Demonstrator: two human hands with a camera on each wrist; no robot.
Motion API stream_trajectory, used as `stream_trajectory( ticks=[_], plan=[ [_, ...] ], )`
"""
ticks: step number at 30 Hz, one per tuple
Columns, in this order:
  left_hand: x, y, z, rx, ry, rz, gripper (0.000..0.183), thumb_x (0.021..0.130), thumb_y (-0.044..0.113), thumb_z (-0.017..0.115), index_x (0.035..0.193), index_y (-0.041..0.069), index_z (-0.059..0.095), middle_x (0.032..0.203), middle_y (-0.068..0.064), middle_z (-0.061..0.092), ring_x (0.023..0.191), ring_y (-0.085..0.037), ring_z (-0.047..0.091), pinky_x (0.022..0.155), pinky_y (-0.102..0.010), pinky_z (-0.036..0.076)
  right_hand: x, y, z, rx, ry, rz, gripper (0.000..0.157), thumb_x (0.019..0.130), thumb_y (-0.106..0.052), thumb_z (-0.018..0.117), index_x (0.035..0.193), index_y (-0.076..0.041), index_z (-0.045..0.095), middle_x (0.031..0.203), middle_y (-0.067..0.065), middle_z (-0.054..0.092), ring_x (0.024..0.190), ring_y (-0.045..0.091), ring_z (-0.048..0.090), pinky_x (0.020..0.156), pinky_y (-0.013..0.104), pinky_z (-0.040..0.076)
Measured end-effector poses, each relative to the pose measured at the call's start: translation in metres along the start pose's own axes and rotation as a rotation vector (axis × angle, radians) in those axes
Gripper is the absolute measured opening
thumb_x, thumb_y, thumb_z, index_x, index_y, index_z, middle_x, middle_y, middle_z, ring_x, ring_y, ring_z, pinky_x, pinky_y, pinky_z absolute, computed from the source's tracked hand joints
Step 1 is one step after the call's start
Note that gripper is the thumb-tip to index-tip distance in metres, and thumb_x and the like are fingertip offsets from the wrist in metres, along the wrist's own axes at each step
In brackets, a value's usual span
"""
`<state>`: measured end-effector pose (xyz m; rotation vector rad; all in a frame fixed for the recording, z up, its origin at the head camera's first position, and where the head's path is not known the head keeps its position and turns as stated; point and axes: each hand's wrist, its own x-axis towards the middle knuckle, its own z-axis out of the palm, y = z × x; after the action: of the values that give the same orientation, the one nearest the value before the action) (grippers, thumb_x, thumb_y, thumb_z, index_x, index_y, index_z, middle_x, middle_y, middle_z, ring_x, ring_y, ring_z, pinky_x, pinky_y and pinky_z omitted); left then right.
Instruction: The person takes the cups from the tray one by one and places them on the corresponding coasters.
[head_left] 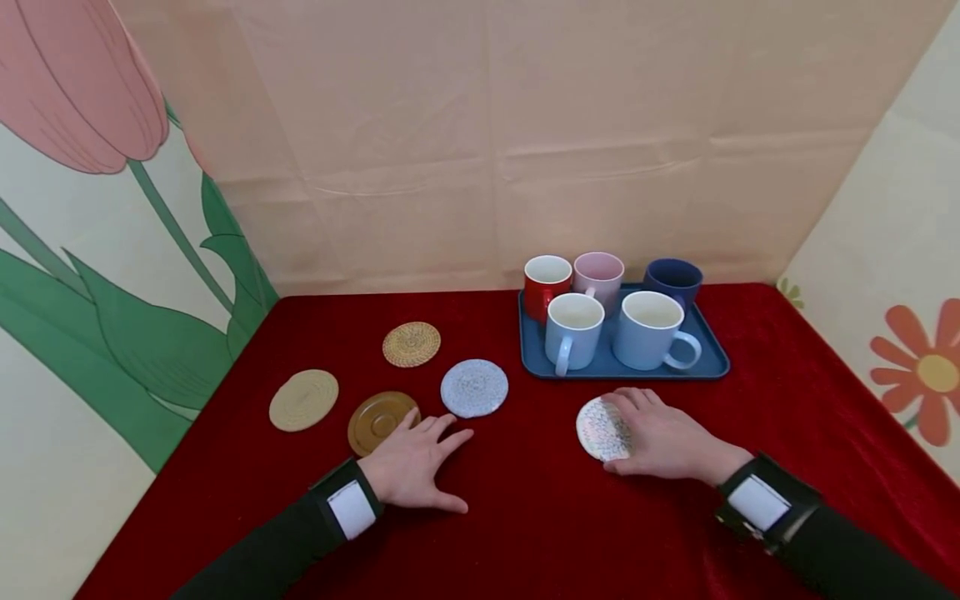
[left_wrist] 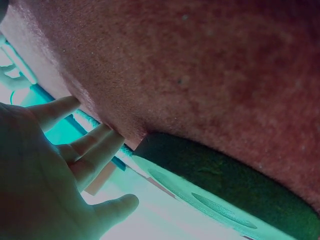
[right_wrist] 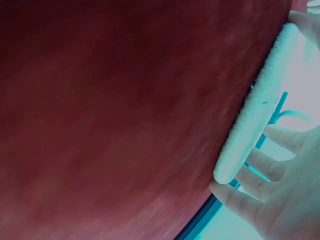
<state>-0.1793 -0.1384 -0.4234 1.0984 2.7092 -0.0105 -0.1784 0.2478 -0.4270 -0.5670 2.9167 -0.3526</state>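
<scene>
My right hand (head_left: 660, 433) grips a round white speckled coaster (head_left: 600, 429) on the red cloth, thumb at its near edge and fingers toward its far side. In the right wrist view the thick, fuzzy coaster edge (right_wrist: 255, 110) lies between thumb and fingers. My left hand (head_left: 414, 462) is spread low over the cloth, holding nothing. Its little finger overlaps the rim of a brown ringed saucer-like coaster (head_left: 375, 421), whose dark side (left_wrist: 220, 175) shows in the left wrist view. Just beyond the left fingertips lies a light blue coaster (head_left: 474, 388).
Beyond the right hand, a blue tray (head_left: 708, 360) bears several mugs, including a red mug (head_left: 536, 300), a pink mug (head_left: 609, 287) and a navy mug (head_left: 670, 287). A woven tan coaster (head_left: 411, 344) and a beige coaster (head_left: 303, 400) lie at the left.
</scene>
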Motion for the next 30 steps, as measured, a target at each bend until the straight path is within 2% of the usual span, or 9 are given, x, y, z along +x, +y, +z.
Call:
stream_trajectory(
  ticks=[14,30],
  plan=[
    [-0.001,0.0,0.0,0.01,0.001,0.001,0.096,0.083,0.077,0.062,0.158,0.02,0.04,0.158,-0.012,0.04,0.142,-0.029,0.041,0.118,-0.06,0.022,-0.022,0.042,-0.006,-0.004,0.02,0.105,0.101,0.07,-0.067,0.081,0.139,-0.002,0.047,0.134,0.027,0.051,0.114,0.04,0.047,0.079,0.056,0.056],
    [-0.002,0.0,-0.001,0.007,0.005,0.007,0.095,0.084,0.076,0.062,0.158,0.019,0.039,0.158,-0.012,0.04,0.142,-0.029,0.041,0.118,-0.06,0.022,-0.041,0.087,-0.009,0.01,0.02,0.208,0.107,0.071,-0.069,0.079,0.141,0.002,0.041,0.134,0.035,0.046,0.111,0.047,0.046,0.078,0.06,0.055]
  ],
)
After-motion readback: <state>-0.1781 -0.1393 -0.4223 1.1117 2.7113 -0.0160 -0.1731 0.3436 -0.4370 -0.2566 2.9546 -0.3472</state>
